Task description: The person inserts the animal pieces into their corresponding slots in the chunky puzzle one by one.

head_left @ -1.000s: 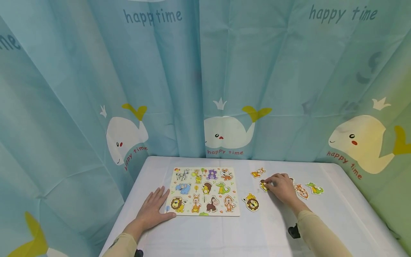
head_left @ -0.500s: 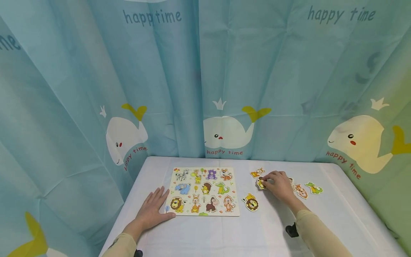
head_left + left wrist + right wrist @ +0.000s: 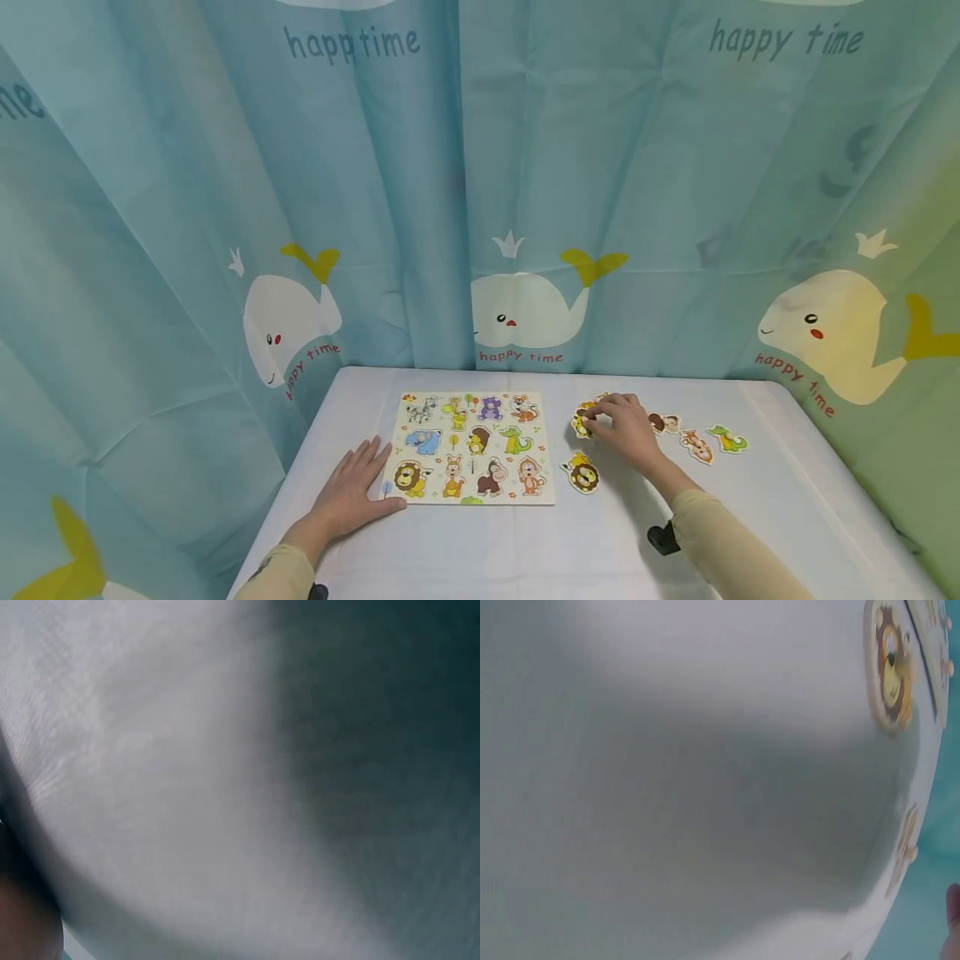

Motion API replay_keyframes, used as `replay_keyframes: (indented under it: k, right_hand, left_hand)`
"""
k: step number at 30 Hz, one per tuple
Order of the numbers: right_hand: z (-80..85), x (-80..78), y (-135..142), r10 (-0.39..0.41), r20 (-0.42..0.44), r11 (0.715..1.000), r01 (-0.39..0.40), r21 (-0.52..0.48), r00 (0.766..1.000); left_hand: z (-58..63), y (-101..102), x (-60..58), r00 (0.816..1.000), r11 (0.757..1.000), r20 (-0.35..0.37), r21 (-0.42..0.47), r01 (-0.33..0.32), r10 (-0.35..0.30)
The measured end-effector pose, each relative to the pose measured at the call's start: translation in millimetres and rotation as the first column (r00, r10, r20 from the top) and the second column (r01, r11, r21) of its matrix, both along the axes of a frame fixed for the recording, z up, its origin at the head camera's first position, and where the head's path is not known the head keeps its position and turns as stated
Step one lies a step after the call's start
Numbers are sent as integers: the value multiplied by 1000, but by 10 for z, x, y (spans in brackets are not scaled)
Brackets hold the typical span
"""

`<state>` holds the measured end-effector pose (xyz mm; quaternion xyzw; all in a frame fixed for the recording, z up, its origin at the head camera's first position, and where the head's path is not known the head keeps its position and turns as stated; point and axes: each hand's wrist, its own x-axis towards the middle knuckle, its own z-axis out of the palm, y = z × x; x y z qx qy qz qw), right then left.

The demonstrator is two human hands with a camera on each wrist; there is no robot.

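A pale puzzle board (image 3: 471, 479) printed with animals lies on the white table. My left hand (image 3: 351, 492) rests flat at its left side, fingers spread along the edge and thumb at the near corner. To the right of the board, my right hand (image 3: 628, 433) pinches a brown-and-yellow hedgehog puzzle piece (image 3: 582, 421) between thumb and fingers. Nearer me lies a lion puzzle piece (image 3: 581, 473), whose peg shows in the right wrist view. Behind the fingers, a kangaroo piece (image 3: 602, 397) is mostly hidden. The left wrist view is a blur of cloth and shadow.
Right of my right hand lie a brown gorilla piece (image 3: 664, 423), an orange monkey piece (image 3: 697, 447) and a green crocodile piece (image 3: 727, 439). A blue curtain (image 3: 420, 208) with whale prints hangs behind the table's far edge.
My right hand has moved left with the hedgehog piece, closer to the board, and now covers much of the kangaroo piece. The gorilla piece has come into view. My left hand stays put.
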<state>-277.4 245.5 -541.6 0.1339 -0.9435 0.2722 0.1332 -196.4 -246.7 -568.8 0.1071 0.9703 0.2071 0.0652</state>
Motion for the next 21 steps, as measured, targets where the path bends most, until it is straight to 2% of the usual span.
replay_keyframes:
  k: [10,21]
  right_hand:
    - [47,39,-302,30,45,999,-29,-24,999]
    - [61,35,-594,36,39,999,-35,-24,999]
  left_hand:
    - [-11,-7,-3,1000,1000,-22,-17,8,-9]
    - [-24,-8,-8,1000,1000,-17,-12,3,-3]
